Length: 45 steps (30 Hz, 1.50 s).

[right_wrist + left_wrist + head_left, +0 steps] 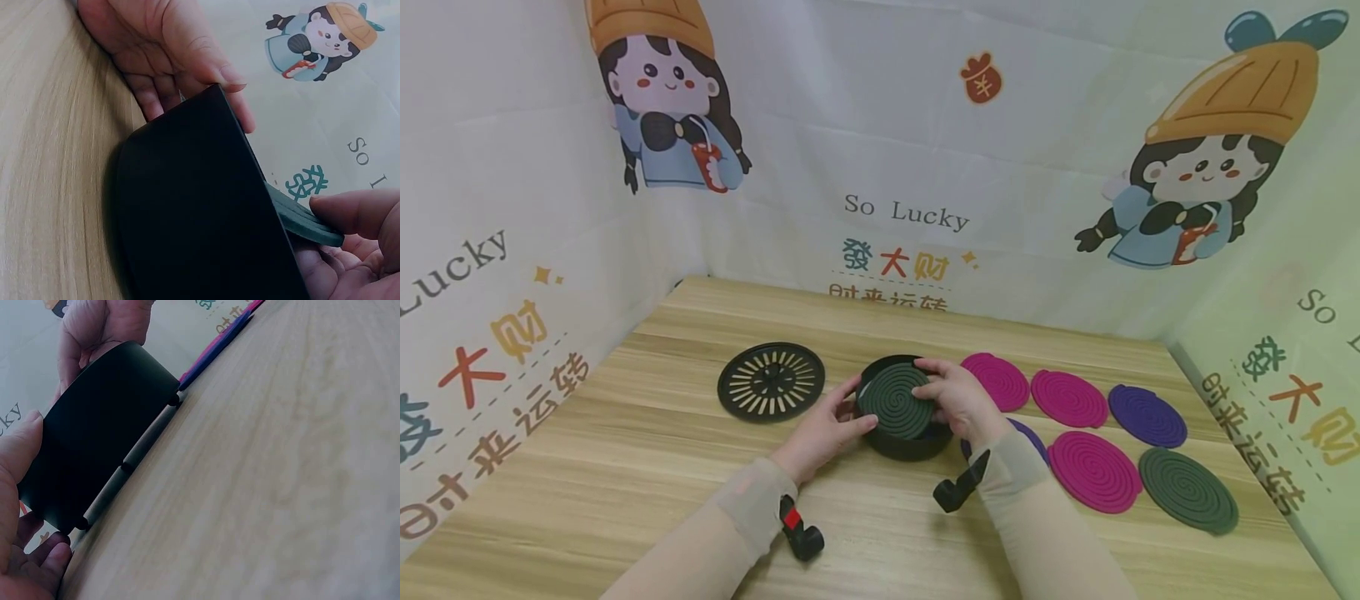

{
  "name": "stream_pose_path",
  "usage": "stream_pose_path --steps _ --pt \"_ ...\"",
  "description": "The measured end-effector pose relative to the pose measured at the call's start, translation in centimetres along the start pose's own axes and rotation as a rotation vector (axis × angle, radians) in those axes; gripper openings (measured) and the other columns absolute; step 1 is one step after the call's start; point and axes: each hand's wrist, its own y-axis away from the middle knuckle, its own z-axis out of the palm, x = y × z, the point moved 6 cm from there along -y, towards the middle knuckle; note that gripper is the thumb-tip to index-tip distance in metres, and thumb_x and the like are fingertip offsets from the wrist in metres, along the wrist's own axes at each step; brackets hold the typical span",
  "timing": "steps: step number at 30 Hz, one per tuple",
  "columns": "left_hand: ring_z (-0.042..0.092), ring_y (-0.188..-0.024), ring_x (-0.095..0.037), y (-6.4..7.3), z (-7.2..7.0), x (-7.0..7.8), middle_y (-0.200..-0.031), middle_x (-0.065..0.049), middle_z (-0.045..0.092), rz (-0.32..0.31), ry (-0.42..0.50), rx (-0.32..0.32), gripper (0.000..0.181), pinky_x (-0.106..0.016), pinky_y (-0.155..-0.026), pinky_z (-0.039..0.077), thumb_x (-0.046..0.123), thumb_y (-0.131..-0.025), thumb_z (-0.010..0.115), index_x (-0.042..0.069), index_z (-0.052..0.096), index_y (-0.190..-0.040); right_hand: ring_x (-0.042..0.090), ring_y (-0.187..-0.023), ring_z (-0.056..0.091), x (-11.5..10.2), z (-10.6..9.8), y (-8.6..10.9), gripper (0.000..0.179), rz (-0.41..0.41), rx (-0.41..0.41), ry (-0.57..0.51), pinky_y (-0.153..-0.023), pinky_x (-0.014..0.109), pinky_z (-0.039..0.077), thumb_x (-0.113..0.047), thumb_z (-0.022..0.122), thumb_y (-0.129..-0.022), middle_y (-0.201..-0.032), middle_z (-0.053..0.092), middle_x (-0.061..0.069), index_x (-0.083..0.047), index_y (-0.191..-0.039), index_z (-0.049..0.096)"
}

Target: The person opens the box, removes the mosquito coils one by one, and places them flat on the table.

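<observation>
A dark green spiral mosquito coil (895, 402) lies tilted over the mouth of a round black coil holder (906, 448). My right hand (958, 400) pinches the coil's right edge; the right wrist view has the thumb on top of the green coil (306, 222), with fingers beneath it. On the other side, my left hand (827, 429) grips the holder's wall. In the left wrist view the thumb presses the side of the black holder (100, 431) near its rim and the fingers reach its base. Short feet under the holder stand at the wooden tabletop. The holder's inside is mostly hidden.
Left of the holder lies a black slotted lid (775, 379) with a central knob. To the right are magenta coils (1070, 398), a purple coil (1147, 415) and another green coil (1189, 490). A second purple coil (1026, 442) is partly behind my right wrist. Printed cloth (790, 225) encloses the table.
</observation>
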Motion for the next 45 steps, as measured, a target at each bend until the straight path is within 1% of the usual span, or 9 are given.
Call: stream_pose_path --steps 8,12,17,18,20,26,28,36,45 --pt "0.051 -0.123 -0.028 -0.1 0.0 -0.1 -0.137 -0.019 0.050 -0.004 -0.006 0.007 0.078 -0.034 -0.091 0.047 0.012 -0.089 0.070 0.012 0.026 -0.153 0.013 -0.070 0.066 -0.1 -0.2 0.1 0.051 -0.019 0.028 0.007 -0.059 0.028 0.054 0.009 0.054 -0.089 -0.115 0.062 0.017 0.000 -0.139 0.046" --pt "0.050 -0.124 -0.030 0.2 0.0 0.5 -0.138 -0.020 0.049 -0.007 -0.013 0.006 0.077 -0.035 -0.092 0.047 0.013 -0.089 0.070 0.011 0.027 -0.153 0.014 -0.073 0.066 -0.2 -0.3 0.3 0.051 -0.022 0.050 -0.006 -0.061 0.028 0.055 0.009 0.053 -0.089 -0.120 0.060 0.020 0.000 -0.139 0.046" --pt "0.049 -0.125 -0.030 0.2 0.0 0.3 -0.138 -0.020 0.049 -0.012 -0.019 0.006 0.079 -0.035 -0.093 0.046 0.014 -0.088 0.071 0.012 0.026 -0.153 0.015 -0.079 0.066 -0.3 -0.8 0.3 0.051 -0.044 0.083 -0.055 -0.065 0.029 0.056 0.010 0.052 -0.090 -0.129 0.054 0.025 0.002 -0.140 0.044" --pt "0.049 -0.125 -0.029 -0.1 -0.1 -0.1 -0.137 -0.019 0.050 -0.011 -0.020 0.011 0.079 -0.034 -0.092 0.046 0.015 -0.088 0.072 0.013 0.027 -0.153 0.015 -0.080 0.066 -0.3 -0.9 0.2 0.051 -0.053 0.089 -0.066 -0.066 0.030 0.056 0.010 0.052 -0.090 -0.130 0.053 0.025 0.002 -0.140 0.044" --pt "0.051 -0.123 -0.027 -0.1 -0.2 -0.2 -0.135 -0.017 0.052 -0.008 -0.022 0.021 0.079 -0.033 -0.092 0.046 0.016 -0.087 0.073 0.015 0.029 -0.152 0.015 -0.082 0.066 -0.5 -1.2 0.2 0.051 -0.075 0.098 -0.092 -0.066 0.030 0.056 0.011 0.051 -0.090 -0.132 0.052 0.026 0.004 -0.140 0.043" --pt "0.052 -0.122 -0.027 -0.1 -0.2 -0.2 -0.134 -0.017 0.052 -0.006 -0.015 0.027 0.079 -0.031 -0.090 0.047 0.016 -0.086 0.074 0.015 0.030 -0.152 0.012 -0.084 0.067 -0.8 -2.2 0.6 0.052 -0.112 0.097 -0.206 -0.068 0.030 0.056 0.010 0.049 -0.092 -0.136 0.049 0.022 0.002 -0.143 0.038" --pt "0.051 -0.122 -0.029 -0.2 -0.2 -0.3 -0.135 -0.019 0.051 0.002 -0.013 0.024 0.080 -0.031 -0.090 0.047 0.015 -0.086 0.074 0.014 0.029 -0.152 0.010 -0.083 0.067 -0.9 -2.6 0.7 0.052 -0.118 0.091 -0.237 -0.067 0.028 0.056 0.009 0.048 -0.093 -0.133 0.050 0.019 0.002 -0.144 0.036" --pt "0.050 -0.123 -0.031 -0.2 -0.2 -0.3 -0.136 -0.021 0.050 0.011 -0.025 0.015 0.080 -0.032 -0.092 0.046 0.018 -0.086 0.074 0.013 0.029 -0.152 0.006 -0.076 0.066 -1.3 -4.2 2.0 0.053 -0.139 0.058 -0.281 -0.065 0.023 0.054 0.009 0.046 -0.094 -0.102 0.063 0.000 0.005 -0.145 0.032" --pt "0.048 -0.124 -0.031 0.0 -0.2 0.0 -0.137 -0.021 0.049 0.008 -0.040 0.037 0.078 -0.035 -0.094 0.045 0.017 -0.086 0.074 0.013 0.032 -0.151 0.008 -0.081 0.067 -0.9 -6.5 4.2 0.054 -0.110 0.016 -0.311 -0.070 0.026 0.055 0.008 0.044 -0.096 -0.099 0.066 -0.003 0.003 -0.147 0.027"
